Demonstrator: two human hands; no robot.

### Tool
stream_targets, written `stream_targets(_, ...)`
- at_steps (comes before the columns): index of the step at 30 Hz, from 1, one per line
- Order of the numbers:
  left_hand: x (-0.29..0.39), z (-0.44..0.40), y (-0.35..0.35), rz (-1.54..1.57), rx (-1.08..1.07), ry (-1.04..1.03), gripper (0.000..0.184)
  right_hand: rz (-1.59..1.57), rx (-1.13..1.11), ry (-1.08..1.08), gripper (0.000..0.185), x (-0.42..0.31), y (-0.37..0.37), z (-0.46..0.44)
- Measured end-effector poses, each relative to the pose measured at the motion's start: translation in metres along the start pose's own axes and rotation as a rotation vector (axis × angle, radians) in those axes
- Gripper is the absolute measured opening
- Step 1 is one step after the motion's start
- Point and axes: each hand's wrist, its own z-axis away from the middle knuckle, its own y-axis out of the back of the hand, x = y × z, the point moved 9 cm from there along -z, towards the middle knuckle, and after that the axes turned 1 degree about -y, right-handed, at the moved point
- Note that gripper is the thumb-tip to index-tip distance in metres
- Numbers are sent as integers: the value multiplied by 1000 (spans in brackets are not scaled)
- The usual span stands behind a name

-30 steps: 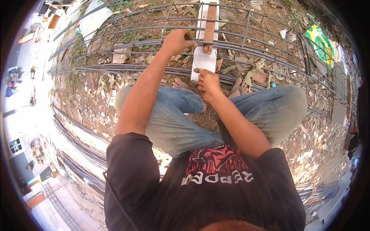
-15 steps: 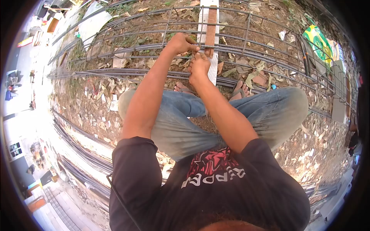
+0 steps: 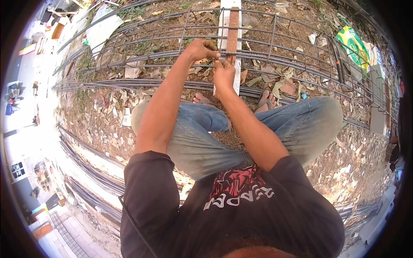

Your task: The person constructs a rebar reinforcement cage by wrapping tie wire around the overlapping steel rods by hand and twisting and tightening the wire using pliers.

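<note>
A long cage of steel reinforcing bars (image 3: 163, 54) with thin cross ties runs across the top of the view. My left hand (image 3: 202, 49) is at its near bars, thumb and fingers pinched together beside a bar. Just below and to the right, my right hand (image 3: 224, 76) is also closed, its fingertips almost meeting those of the left at the same bar. Whatever is between the fingertips is too small to make out. Behind the hands, a white board (image 3: 223, 32) with a brown wooden strip (image 3: 232, 30) on it lies crosswise at the cage.
Loose bars (image 3: 129, 83) lie between the cage and my sandalled feet (image 3: 266, 100). A dark tool with an orange part (image 3: 339, 68) rests on the cage at right, near a green and yellow sack (image 3: 353, 46). More bars (image 3: 88, 161) lie at left. Dry leaves litter the soil.
My right hand has turned slightly and its fingers have shifted at the bar. The left hand stays pinched in nearly the same place. The view has shifted a little.
</note>
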Motion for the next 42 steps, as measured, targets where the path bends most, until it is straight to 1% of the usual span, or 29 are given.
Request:
stream_targets(3, 6, 5, 1, 14, -13, -23, 36, 280, 12, 252, 24, -19, 6, -11)
stream_targets(4, 8, 7, 1, 9, -14, -33, 34, 408, -34, 303, 24, -22, 7, -17)
stream_targets(6, 8, 8, -2, 15, -30, -67, 31, 665, -134, 404, 26, -55, 9, -14)
stream_targets(8, 3, 1, -4, 37, -54, -116, 28, 920, -214, 465, 24, -89, 7, -7)
stream_targets(9, 7, 2, -2, -49, -23, -171, 26, 1053, -244, 512, 23, -100, 4, -8)
stream_targets(11, 6, 3, -3, -43, -33, -167, 28, 1294, -302, 621, 21, -120, -8, -3)
stream_targets(14, 7, 1, -2, -65, -19, -198, 29, 1413, -376, 718, 22, -136, -17, -17)
stream_targets(15, 6, 1, -2, -77, -11, -211, 29, 1440, -429, 605, 22, -136, -16, -25)
stream_targets(21, 4, 5, -6, -20, -25, -239, 35, 1475, -423, 596, 23, -134, -21, -47)
stream_targets(24, 11, 12, -5, -214, 144, -258, 38, 1475, -435, 554, 23, -134, -23, -53)
stream_targets(27, 15, 24, -5, -211, 295, -304, 38, 1487, -433, 536, 22, -142, -20, -47)
stream_targets(29, 13, 27, -4, -196, 258, -240, 38, 1416, -498, 679, 21, -139, -14, -67)
stream_targets(30, 12, 26, -4, -181, 243, -211, 38, 1386, -532, 753, 21, -149, -11, -65)
stream_targets(31, 12, 25, -4, -205, 257, -238, 39, 1298, -601, 685, 20, -156, 1, -67)
stream_targets(34, 6, 15, -4, -243, 272, -289, 43, 1422, -518, 652, 22, -172, 25, -66)
stream_targets(35, 9, 16, -4, -237, 261, -287, 43, 1481, -539, 677, 23, -172, 22, -60)
stream_targets(36, 12, 17, -3, -237, 250, -285, 43, 1544, -502, 716, 23, -174, 19, -55)
stream_targets(37, 8, 17, -4, -211, 211, -210, 40, 1601, -465, 755, 23, -174, 15, -50)
stream_targets(40, 11, 16, -2, -299, 295, -275, 38, 1726, -391, 846, 21, -175, 5, -43)
stream_targets(41, 12, 19, -1, -307, 288, -263, 37, 1766, -369, 872, 20, -177, 4, -43)
stream_targets(42, 15, 19, -1, -313, 279, -253, 37, 1765, -351, 957, 20, -178, 2, -42)
